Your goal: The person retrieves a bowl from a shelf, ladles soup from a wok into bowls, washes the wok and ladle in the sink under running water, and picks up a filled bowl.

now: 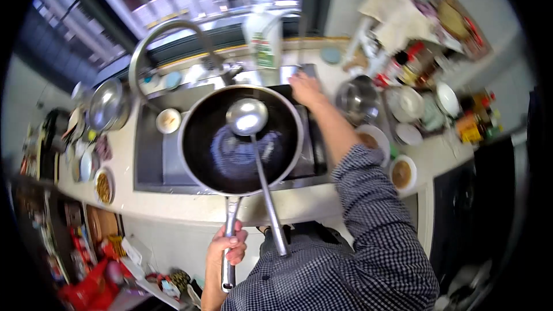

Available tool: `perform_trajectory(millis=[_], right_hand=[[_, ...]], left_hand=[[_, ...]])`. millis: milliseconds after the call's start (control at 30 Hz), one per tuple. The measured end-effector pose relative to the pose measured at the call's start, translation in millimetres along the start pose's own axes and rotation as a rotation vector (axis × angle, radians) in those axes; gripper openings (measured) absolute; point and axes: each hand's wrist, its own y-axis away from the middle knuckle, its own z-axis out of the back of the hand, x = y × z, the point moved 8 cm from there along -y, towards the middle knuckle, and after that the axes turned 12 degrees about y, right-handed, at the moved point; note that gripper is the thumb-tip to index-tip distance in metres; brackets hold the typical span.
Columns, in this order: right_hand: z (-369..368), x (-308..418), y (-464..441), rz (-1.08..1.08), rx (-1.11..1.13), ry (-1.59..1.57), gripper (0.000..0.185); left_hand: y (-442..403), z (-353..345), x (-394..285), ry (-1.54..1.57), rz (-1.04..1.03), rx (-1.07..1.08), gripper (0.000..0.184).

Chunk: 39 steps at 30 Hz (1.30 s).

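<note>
My left hand point(226, 245) is wrapped around the metal handle of a dark wok point(199, 132), which is over the sink point(151, 167). The wok's inside looks wet, with a bluish reflection at the bottom. A steel ladle point(247, 116) rests in it, bowl toward the back, its handle crossing the near rim toward me. My right hand point(305, 88) reaches past the wok to the sink's back right corner, beside a small silvery object point(288, 74). Its fingers are blurred, and whether they grip anything is unclear.
A curved faucet point(138, 60) arches over the sink's left side, above a small white bowl point(168, 121). A clear jug point(265, 40) stands behind the wok. Metal bowls point(357, 101), dishes and a bowl of brown food point(402, 174) crowd the right counter. More bowls point(103, 186) line the left.
</note>
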Motion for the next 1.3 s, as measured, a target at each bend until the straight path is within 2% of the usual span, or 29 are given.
perform_trajectory(millis=[33,67,133,200,233,300,367,400,467,533,600,667,733,800,900,1033,1133,1300], right_hand=[[-19,-15,-2,-0.199,-0.142,-0.254,0.031],[-3,-10,4,-0.193,-0.080,-0.339,0.028],[34,-3,41,-0.449,-0.336,-0.636,0.018],[86,32,112,-0.428,-0.382,-0.782,0.018],[96,55,149,-0.357,-0.328,-0.795,0.021],[99,93,213,-0.180,-0.050,-0.808,0.036],[89,124,266,-0.071,0.452,-0.880,0.066],[73,139,282,-0.028,0.384,-1.074,0.071],[82,168,303,-0.102,0.688,-1.619,0.076],[99,188,302,-0.132,0.491,-1.920,0.079],[104,185,303,-0.263,0.483,-1.931,0.079],[89,176,310,-0.296,0.405,-1.887,0.077],[94,155,317,-0.248,0.257,-1.641,0.076],[99,135,325,-0.297,0.230,-1.316,0.073],[134,124,326,-0.369,0.235,-1.056,0.067],[145,123,329,-0.390,0.212,-1.015,0.067],[147,126,329,-0.409,0.155,-1.011,0.064],[146,128,327,-0.380,0.168,-0.971,0.062]], left_hand=[[-2,3,0,-0.009,-0.010,0.002,0.029],[-5,9,-1,-0.003,0.003,0.021,0.029],[-7,10,-3,0.005,0.019,0.065,0.029],[-10,16,-6,-0.017,0.040,0.085,0.028],[-10,17,-7,-0.026,0.046,0.092,0.028],[-11,18,-7,-0.044,0.036,0.073,0.031],[-12,18,-7,-0.089,0.036,0.085,0.033],[-14,20,-7,-0.083,0.045,0.095,0.031],[-15,23,-8,-0.068,0.057,0.117,0.027],[-16,27,-10,-0.118,0.073,0.118,0.026],[-15,26,-12,-0.139,0.082,0.117,0.027],[-9,20,-12,-0.129,0.078,0.084,0.029],[-9,22,-11,-0.081,0.090,0.123,0.028],[-9,23,-11,-0.060,0.096,0.161,0.023],[-9,27,-9,0.010,0.146,0.235,0.023],[-8,22,-5,0.114,0.204,0.315,0.021],[-5,21,-8,0.053,0.178,0.304,0.027],[-6,16,-12,-0.052,0.140,0.268,0.026]])
